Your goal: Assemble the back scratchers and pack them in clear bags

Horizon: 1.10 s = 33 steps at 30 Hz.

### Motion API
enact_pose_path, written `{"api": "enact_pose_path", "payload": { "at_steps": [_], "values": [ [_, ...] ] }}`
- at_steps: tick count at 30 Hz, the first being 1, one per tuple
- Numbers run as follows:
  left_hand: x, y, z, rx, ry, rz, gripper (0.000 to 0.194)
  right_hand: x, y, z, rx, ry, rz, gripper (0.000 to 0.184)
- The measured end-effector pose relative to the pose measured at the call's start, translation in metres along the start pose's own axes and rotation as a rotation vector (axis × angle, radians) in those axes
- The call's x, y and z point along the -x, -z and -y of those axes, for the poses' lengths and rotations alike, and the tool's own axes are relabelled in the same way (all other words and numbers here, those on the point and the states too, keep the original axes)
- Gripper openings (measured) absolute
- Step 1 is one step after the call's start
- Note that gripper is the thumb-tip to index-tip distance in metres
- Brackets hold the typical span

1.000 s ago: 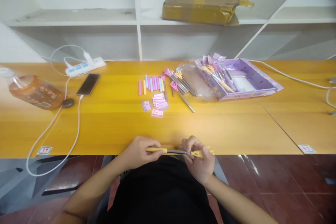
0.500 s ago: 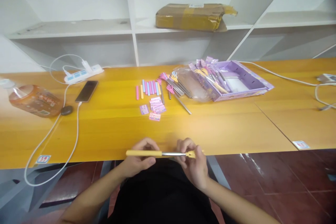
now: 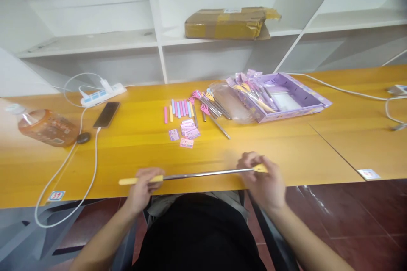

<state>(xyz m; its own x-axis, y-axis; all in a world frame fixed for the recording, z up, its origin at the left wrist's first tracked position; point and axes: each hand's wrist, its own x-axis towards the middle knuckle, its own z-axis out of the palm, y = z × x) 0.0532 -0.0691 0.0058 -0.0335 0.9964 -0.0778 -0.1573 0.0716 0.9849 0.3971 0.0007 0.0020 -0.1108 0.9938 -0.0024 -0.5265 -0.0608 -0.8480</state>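
A telescopic back scratcher with a yellow handle and a metal shaft stretches long and level just above the near edge of the yellow table. My left hand is closed round its yellow handle at the left. At the other end my right hand pinches the yellow claw head. Farther back lie several coloured handle sleeves, small pink labels and several more scratchers.
A purple box with packed scratchers sits at the back right beside a clear plastic bag. To the left are a phone, a power strip, white cables and a lying bottle. A cardboard parcel lies on the shelf.
My hands have moved apart, and the scratcher's metal shaft has been pulled out from short to long. The view has tilted slightly.
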Motion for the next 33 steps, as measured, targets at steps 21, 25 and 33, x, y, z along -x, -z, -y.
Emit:
{"api": "enact_pose_path", "payload": {
  "at_steps": [21, 25, 33],
  "values": [
    [0.024, 0.084, -0.031, 0.109, -0.143, -0.257, 0.065, 0.007, 0.13, 0.073, 0.033, 0.159, -0.332, 0.042],
    [0.024, 0.086, -0.036, 0.21, -0.12, -0.273, 0.058, 0.005, 0.137, 0.074, 0.072, 0.172, -0.317, 0.043],
    [0.014, 0.077, -0.032, 0.172, -0.217, -0.524, 0.045, 0.004, 0.147, 0.076, 0.071, 0.214, -0.323, 0.039]
  ]
}}
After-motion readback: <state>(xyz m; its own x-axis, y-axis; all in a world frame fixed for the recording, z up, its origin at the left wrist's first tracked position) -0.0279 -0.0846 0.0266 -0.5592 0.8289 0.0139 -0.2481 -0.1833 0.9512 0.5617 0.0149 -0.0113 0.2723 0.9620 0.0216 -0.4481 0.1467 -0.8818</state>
